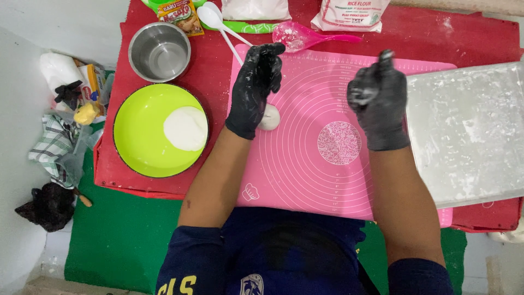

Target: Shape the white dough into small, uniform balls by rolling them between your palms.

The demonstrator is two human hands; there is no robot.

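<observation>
I see open room across the pink mat's [305, 180] lower half; the green bowl [143, 136] blocks my left, the floured tray [464, 136] my right.

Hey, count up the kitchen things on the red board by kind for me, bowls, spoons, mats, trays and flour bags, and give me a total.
Bowls: 2, a steel bowl and a lime green bowl
Spoons: 2, a white spoon and a pink spoon
Mats: 1, the pink mat
Trays: 1, the floured tray
Flour bags: 2, and
Total: 8
</observation>
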